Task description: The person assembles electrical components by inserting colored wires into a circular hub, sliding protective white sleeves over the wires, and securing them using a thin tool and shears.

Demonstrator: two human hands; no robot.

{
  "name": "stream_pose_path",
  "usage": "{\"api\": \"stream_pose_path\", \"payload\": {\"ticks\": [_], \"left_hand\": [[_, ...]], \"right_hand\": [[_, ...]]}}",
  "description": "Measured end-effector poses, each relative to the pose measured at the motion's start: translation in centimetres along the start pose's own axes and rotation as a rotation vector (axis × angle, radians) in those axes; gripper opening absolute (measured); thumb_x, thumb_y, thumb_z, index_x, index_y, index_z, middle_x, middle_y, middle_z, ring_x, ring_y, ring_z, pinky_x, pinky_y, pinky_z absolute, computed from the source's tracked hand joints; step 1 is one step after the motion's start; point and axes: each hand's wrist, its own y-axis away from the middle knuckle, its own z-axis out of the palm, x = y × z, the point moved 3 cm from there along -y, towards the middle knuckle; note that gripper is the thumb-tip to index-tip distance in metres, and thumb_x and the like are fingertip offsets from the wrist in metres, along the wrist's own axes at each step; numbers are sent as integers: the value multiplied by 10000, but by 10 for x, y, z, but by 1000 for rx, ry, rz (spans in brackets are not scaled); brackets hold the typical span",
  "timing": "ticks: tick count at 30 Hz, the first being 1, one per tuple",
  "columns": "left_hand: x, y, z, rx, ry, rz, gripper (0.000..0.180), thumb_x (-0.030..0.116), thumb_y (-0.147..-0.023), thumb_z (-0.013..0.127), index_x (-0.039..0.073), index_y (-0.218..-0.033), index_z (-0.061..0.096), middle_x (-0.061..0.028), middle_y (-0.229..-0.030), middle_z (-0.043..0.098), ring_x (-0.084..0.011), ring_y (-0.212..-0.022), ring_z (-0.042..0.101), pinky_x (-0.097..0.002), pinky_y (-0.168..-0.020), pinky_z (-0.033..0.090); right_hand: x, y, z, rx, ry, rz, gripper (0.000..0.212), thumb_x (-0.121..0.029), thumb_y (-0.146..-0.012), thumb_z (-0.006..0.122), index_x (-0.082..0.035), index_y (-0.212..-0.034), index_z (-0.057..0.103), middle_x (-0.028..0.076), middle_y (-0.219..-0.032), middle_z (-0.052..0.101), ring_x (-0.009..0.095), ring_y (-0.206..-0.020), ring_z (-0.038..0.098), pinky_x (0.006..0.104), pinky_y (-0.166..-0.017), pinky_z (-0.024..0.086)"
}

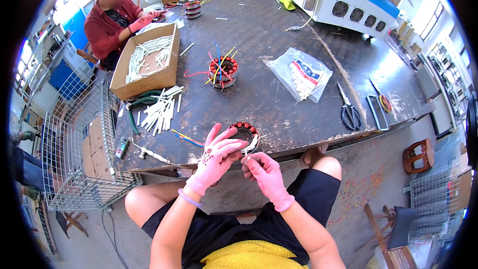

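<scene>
My left hand, in a pink glove, is in front of a ring-shaped stator with dark red coils at the table's near edge. Some of its fingers are stretched upward. Its thumb and forefinger come together beside the stator's white leads; what they pinch is hidden. My right hand, also gloved in pink, is closed on a thin white tube just below those leads. The glove partly covers the tube. The left hand hides part of the stator. Blue and yellow wires stick out left of my left hand.
White tubes lie piled near a cardboard box holding more. Another stator with coloured wires stands mid-table. A plastic bag, scissors and pliers lie right. A co-worker sits far left, wire cart nearer.
</scene>
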Motion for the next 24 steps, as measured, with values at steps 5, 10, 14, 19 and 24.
{"api": "stream_pose_path", "payload": {"ticks": [5,10,14,19,24], "left_hand": [[0,1,2,20,-2,23,399,51,-765,752,189,-1138,715,3,-1062,733,-244,-1190,622,-510,-1171,281],[3,1,2,38,21,0,395,2,-743,735,163,-1103,730,-5,-1055,731,-219,-1195,618,-503,-1183,280],[0,2,3,47,22,6,395,1,-736,734,161,-1097,732,-4,-1052,731,-219,-1192,619,-507,-1180,281],[1,1,3,48,30,-6,375,-1,-747,726,157,-1086,734,-2,-1052,730,-221,-1186,622,-512,-1176,282],[2,2,4,50,31,-14,351,2,-765,720,155,-1080,734,-2,-1051,729,-222,-1184,622,-513,-1174,284]], "right_hand": [[-4,1,2,2,62,3,210,-238,-997,616,-42,-1061,660,-9,-854,651,51,-716,582,210,-655,468],[-6,2,6,36,62,57,183,-193,-1001,609,-26,-1050,666,-21,-832,637,35,-724,556,206,-661,467],[-5,2,6,67,87,55,184,-199,-996,618,-28,-1044,667,-23,-815,632,32,-704,550,205,-642,463],[-1,-1,4,71,80,43,201,-234,-996,608,-42,-1009,668,-13,-802,628,45,-679,547,203,-615,441],[-3,-2,7,71,107,60,194,-225,-997,607,-41,-1006,667,-10,-803,627,44,-674,542,204,-614,439]]}}
